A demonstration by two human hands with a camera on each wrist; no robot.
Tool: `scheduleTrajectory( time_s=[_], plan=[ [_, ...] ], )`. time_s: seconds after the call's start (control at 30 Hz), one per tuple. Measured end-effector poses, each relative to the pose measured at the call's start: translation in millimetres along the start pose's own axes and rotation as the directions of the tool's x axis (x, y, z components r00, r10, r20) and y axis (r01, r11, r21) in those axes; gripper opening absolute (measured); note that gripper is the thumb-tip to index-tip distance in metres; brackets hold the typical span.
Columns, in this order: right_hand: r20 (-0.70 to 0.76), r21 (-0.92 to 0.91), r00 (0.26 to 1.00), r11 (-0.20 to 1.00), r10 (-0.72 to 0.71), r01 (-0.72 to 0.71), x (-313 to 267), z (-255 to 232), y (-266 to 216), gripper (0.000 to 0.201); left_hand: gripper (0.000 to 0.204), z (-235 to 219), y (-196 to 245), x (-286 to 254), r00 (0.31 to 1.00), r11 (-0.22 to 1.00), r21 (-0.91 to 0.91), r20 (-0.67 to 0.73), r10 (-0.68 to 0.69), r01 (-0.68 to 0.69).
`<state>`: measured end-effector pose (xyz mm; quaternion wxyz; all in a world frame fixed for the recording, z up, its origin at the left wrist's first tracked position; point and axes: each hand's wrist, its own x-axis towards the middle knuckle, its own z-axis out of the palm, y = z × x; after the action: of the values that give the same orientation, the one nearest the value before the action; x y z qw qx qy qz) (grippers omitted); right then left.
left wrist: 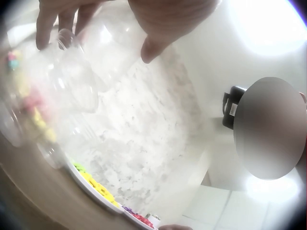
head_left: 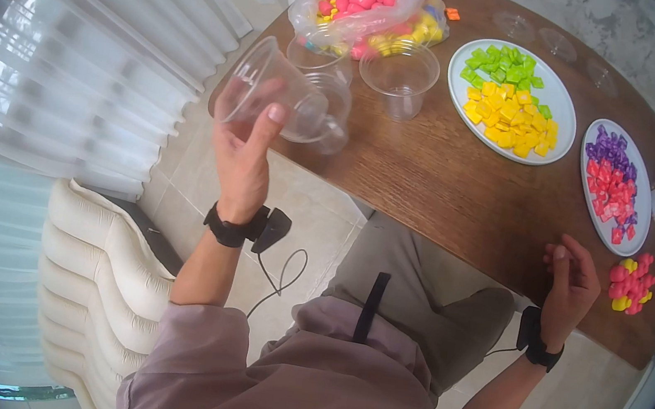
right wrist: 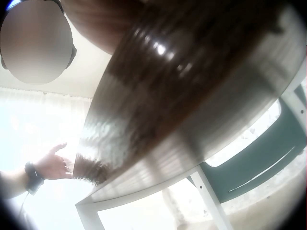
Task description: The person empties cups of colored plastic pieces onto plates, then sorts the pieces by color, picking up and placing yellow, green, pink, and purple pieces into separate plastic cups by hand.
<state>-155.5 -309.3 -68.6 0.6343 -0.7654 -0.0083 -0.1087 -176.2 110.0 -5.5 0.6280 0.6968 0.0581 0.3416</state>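
Note:
In the head view my left hand (head_left: 247,151) holds a clear plastic cup (head_left: 257,82) tilted on its side, thumb on the near side and fingers behind it. Beyond and to its right, more clear cups (head_left: 320,111) stand near the table's left edge, partly overlapped by it. Another clear cup (head_left: 405,90) stands further right. The left wrist view shows the hand's fingers spread around clear plastic (left wrist: 108,45). My right hand (head_left: 572,281) hovers at the table's front edge, fingers loosely bent, holding nothing.
A plastic bag of pink and yellow pieces (head_left: 363,9) lies at the back left. A plate with green and yellow pieces (head_left: 557,149), a plate with purple and red ones (head_left: 641,219) and a pink-yellow cluster (head_left: 630,282) lie rightward. Clear lids (head_left: 558,44) lie behind.

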Motion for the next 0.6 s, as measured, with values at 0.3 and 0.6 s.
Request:
scheduleTrajectory(
  time_s=[0.3, 0.6],
  plan=[
    [-0.011, -0.007, 1.000, 1.000, -0.006, 0.005, -0.1, -0.2, -1.1, 0.020, 0.055, -2.7, 7.8, 9.7, 0.994, 0.886, -0.451, 0.064, -0.089, 0.108],
    [-0.164, -0.010, 0.914, 0.927, -0.372, 0.375, -46.7, 4.4, -23.5, 0.025, 0.075, -35.6, -68.2, 13.0, 0.984, 0.986, 0.155, -0.172, -0.036, 0.063]
  ],
)
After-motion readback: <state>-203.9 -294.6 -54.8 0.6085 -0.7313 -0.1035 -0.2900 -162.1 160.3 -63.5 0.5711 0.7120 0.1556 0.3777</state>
